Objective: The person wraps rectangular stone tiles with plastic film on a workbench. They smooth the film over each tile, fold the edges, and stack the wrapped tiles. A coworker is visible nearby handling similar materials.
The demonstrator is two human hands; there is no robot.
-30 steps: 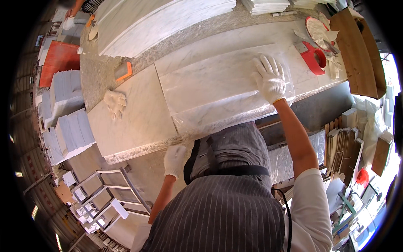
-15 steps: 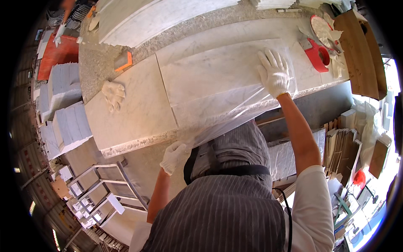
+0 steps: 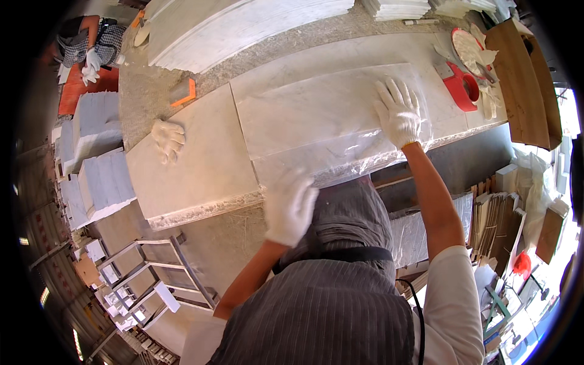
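My right hand (image 3: 399, 115), in a white knit glove, lies flat with fingers spread on the right end of a pale marble slab (image 3: 304, 104). Clear plastic film (image 3: 359, 151) covers the slab and hangs over its front edge, lying smoother there, with a few shiny creases. My left hand (image 3: 289, 210), gloved too, is at the table's front edge by the film's left end. Motion smears its fingers, so I cannot tell whether it grips the film. Left of the slab, a loose white glove (image 3: 168, 141) rests on the stone tabletop (image 3: 201, 164).
A red tape dispenser (image 3: 457, 88) and a round red-rimmed item (image 3: 467, 47) lie at the right, beside a cardboard box (image 3: 517, 85). Stacked marble slabs (image 3: 243, 30) stand behind. An orange-edged tool (image 3: 184, 93) lies far left. Beyond, another person's gloved hands (image 3: 91, 66) show.
My left hand has moved up and right toward the table edge. The film, earlier pulled taut toward it, now drapes over the front edge. My right hand stays in place on the slab.
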